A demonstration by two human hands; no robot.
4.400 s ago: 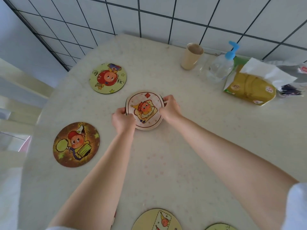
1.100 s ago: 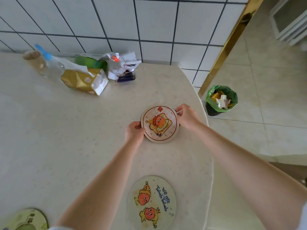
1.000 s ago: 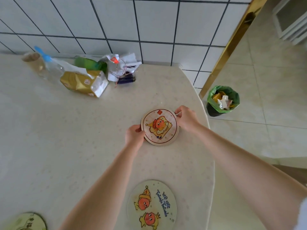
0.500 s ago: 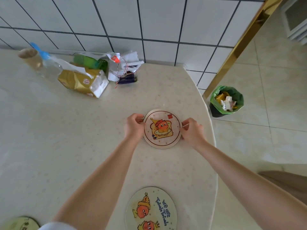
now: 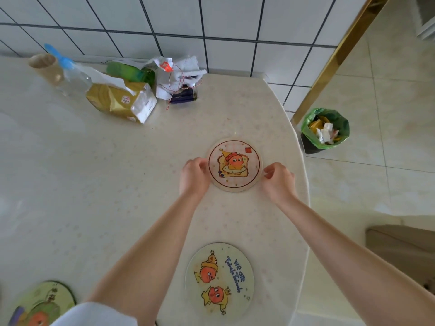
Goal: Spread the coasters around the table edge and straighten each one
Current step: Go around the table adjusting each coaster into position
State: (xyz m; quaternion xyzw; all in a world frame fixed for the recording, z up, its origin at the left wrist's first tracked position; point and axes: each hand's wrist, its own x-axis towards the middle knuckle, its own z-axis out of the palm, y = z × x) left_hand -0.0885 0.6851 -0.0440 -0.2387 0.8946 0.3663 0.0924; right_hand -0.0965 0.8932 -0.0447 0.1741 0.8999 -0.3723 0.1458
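A round coaster with a toast cartoon (image 5: 235,164) lies flat on the cream table (image 5: 117,184), close to its right edge. My left hand (image 5: 194,176) has its fingertips curled on the coaster's left rim. Just off the right rim, my right hand (image 5: 277,178) has loosely curled fingers, with a thin gap to the coaster. A second coaster with two orange figures and blue lettering (image 5: 220,282) lies nearer to me along the same edge. A green coaster (image 5: 42,304) shows partly at the bottom left.
At the back by the tiled wall stand a paper cup (image 5: 44,68), a pump bottle (image 5: 70,76), a gold tissue pack (image 5: 120,101) and a heap of wrappers (image 5: 179,78). A green-lined bin (image 5: 324,130) stands on the floor past the table's right edge.
The toast coaster was carried from the table's left side to its right edge and turned upright. My right hand has slid down its rim and come off it.
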